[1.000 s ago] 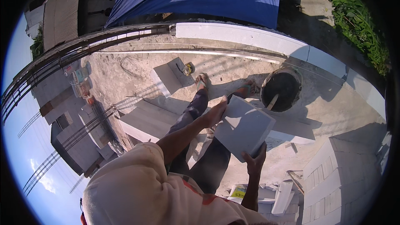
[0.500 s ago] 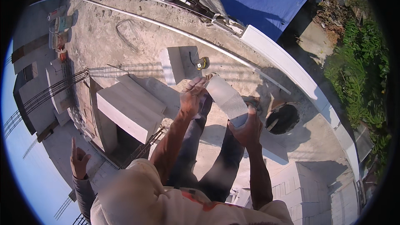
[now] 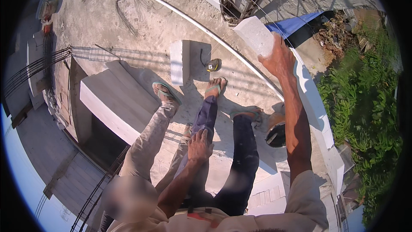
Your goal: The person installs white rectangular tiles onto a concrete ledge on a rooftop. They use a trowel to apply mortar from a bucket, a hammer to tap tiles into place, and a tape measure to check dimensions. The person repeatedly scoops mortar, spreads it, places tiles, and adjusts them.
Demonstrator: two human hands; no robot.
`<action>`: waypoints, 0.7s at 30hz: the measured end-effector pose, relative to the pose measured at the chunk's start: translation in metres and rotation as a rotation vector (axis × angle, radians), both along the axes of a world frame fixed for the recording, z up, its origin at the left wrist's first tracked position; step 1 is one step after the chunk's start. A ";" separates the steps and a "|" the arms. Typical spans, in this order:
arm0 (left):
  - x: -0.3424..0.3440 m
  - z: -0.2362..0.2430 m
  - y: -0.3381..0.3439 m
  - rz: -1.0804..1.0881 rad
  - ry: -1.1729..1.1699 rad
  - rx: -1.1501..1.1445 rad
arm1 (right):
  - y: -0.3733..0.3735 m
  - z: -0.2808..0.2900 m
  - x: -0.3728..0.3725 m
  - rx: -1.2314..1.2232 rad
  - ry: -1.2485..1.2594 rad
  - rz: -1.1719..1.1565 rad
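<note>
Carries the pale block (image 3: 254,36) away from its earlier place over the legs, out to the far right by the low white wall (image 3: 322,133). Brings the left hand (image 3: 200,147) off the block onto the dark-trousered left leg (image 3: 205,115), fingers loosely bent, released. Keeps the right hand (image 3: 279,56) clasped around the block's near end, thumb and fingers spread. Cannot tell contact between block and wall. Shows a chalky, finely pitted, square-edged surface on the block. Now also includes a co-worker's dusty pale trouser leg (image 3: 146,139) at left, near long smooth-sided blocks (image 3: 113,105). Farther out, has a dark round bucket (image 3: 275,136) partly behind the right forearm, a squared block (image 3: 179,62) near a yellow-and-black tape measure (image 3: 213,65), a slim white pole (image 3: 206,29) along rough concrete floor (image 3: 90,13), then leafy green plants (image 3: 360,116).
</note>
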State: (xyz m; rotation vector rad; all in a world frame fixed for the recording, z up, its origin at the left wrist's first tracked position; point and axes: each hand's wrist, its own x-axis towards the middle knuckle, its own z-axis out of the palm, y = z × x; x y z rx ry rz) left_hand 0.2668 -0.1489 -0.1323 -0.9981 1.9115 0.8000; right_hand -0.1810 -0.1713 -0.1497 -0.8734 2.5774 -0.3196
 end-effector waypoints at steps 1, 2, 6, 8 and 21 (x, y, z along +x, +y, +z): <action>0.002 -0.003 0.000 0.029 -0.001 -0.023 | -0.006 -0.002 -0.005 0.009 0.013 0.018; 0.004 -0.006 0.000 0.059 -0.001 -0.045 | -0.011 -0.006 -0.010 0.019 0.027 0.036; -0.003 -0.004 -0.007 0.110 -0.033 -0.030 | -0.005 -0.024 -0.034 0.082 0.031 0.074; -0.008 0.000 -0.009 0.108 -0.013 -0.062 | -0.003 -0.022 -0.034 0.050 0.071 0.100; -0.007 -0.009 0.003 0.110 0.102 -0.214 | -0.028 0.014 -0.050 0.151 -0.113 0.106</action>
